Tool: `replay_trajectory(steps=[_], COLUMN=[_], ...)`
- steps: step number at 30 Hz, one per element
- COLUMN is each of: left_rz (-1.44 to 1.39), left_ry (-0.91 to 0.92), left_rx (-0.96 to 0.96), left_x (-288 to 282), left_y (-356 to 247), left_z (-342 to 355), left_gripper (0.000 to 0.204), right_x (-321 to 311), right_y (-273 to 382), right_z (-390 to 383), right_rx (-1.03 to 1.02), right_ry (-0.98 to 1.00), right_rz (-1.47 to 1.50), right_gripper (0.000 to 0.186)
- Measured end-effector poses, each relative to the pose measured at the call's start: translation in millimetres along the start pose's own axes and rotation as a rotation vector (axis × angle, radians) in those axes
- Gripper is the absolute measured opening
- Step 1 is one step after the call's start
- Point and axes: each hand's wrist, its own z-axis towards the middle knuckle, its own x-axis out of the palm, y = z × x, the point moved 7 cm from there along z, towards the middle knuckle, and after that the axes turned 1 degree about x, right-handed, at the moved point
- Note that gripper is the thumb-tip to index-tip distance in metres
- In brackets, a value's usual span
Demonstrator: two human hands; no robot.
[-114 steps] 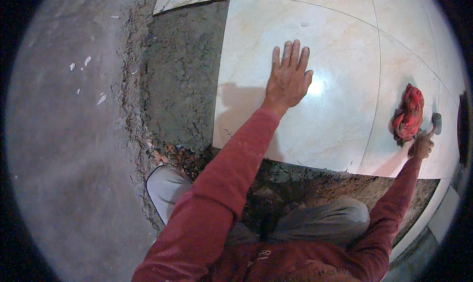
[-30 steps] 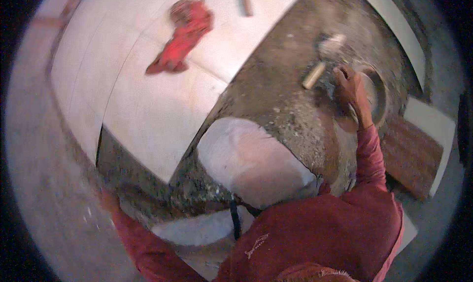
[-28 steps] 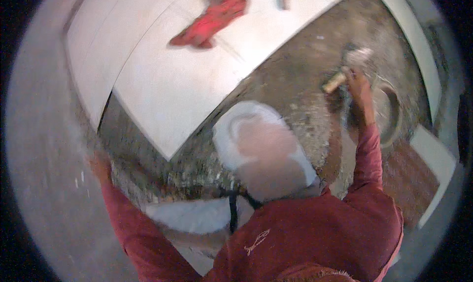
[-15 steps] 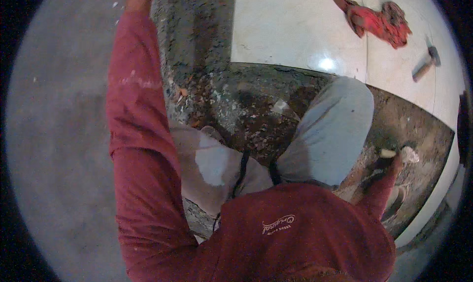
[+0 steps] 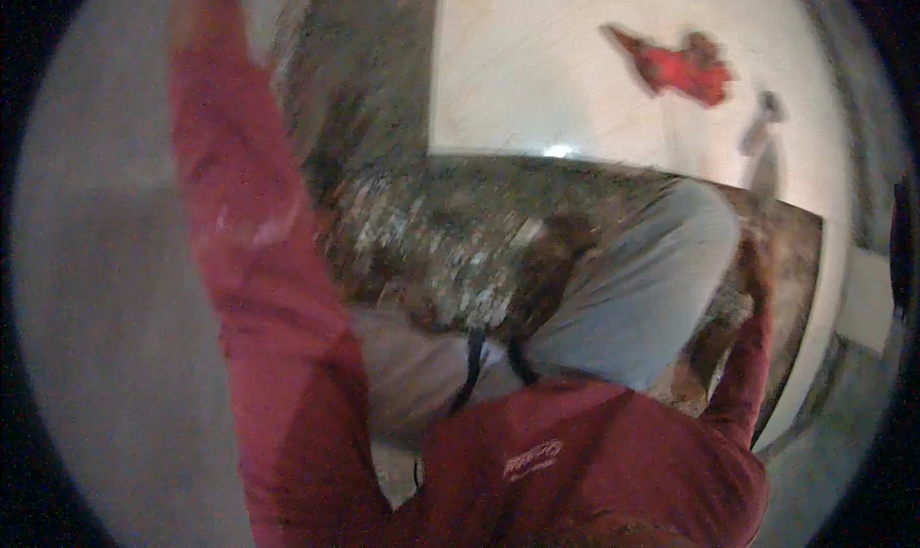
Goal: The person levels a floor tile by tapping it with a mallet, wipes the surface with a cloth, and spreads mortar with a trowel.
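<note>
My left arm, in a dark red sleeve, stretches along the left side. At the top edge my left hand (image 5: 206, 7) is smeared and partly cut off, so its fingers do not show. My right hand (image 5: 755, 241) is over the bare, rough bed beside my right knee, close to the edge of the pale tiles (image 5: 537, 79); motion blurs its fingers. Just beyond it a greyish blurred shape (image 5: 764, 176) crosses the tile edge; I cannot tell whether it is a tool or a shadow. A hammer (image 5: 760, 131) lies on the tiles past that.
A crumpled red cloth (image 5: 685, 71) lies on the tiles. Rough, crumbly mortar or soil (image 5: 422, 213) spreads before my bent knees. Smooth grey floor (image 5: 105, 261) runs along the left. A pale edge strip (image 5: 800, 395) borders the bed at right.
My right hand has moved forward from beside a pale handle and a whitish lump to near the tile edge. My left hand has shifted left. The whole view has moved and blurred.
</note>
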Motion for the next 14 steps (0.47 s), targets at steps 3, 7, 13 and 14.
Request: replay_trajectory(steps=[3,7,13,14], left_rz=[0.137,-0.101,-0.078,-0.066], left_ry=[-0.021,-0.021,-0.103,-0.102], left_rx=[-0.370,-0.316,-0.427,-0.459], left_x=[-35,-80,-152,-167], left_y=[67,90,132,151], left_z=[-82,-127,-204,-220], left_gripper=[0.060,0.068,0.071,0.072], right_x=[50,129,296,331], right_y=[70,122,187,208], right_z=[-38,-69,-124,-138], right_rx=[-0.285,-0.732,-1.250,-1.332], right_ry=[-0.005,0.325,0.556,0.565], right_rz=[-0.663,-0.932,-1.250,-1.296], right_gripper=[0.056,0.050,0.030,0.029])
